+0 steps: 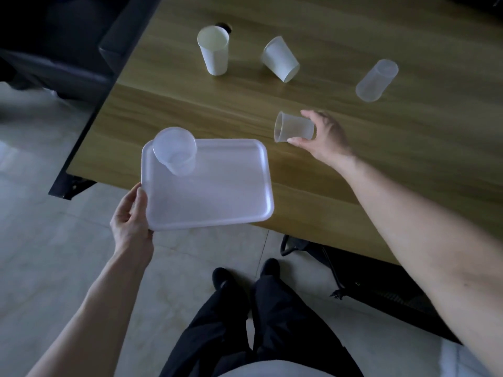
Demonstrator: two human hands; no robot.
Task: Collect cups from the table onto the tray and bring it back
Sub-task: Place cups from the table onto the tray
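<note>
My left hand (pixel 130 216) grips the near left edge of a pale rectangular plastic tray (pixel 217 197), held over the corner of the wooden table (pixel 381 164). One clear cup (pixel 176 152) stands upright in the tray's far left corner. My right hand (pixel 325 136) holds a second clear cup (pixel 294 127) on its side just above the table, right of the tray, mouth pointing left. Farther back stand an upright white cup (pixel 213 50), a tilted white cup (pixel 280 59) and, to the right, an upside-down clear cup (pixel 377 80).
A dark round hole (pixel 227 25) sits in the tabletop behind the upright white cup. A black table frame (pixel 81 137) runs along the left edge. A dark bag with cords (pixel 367 284) lies on the tiled floor under the table, beside my feet (pixel 245 273).
</note>
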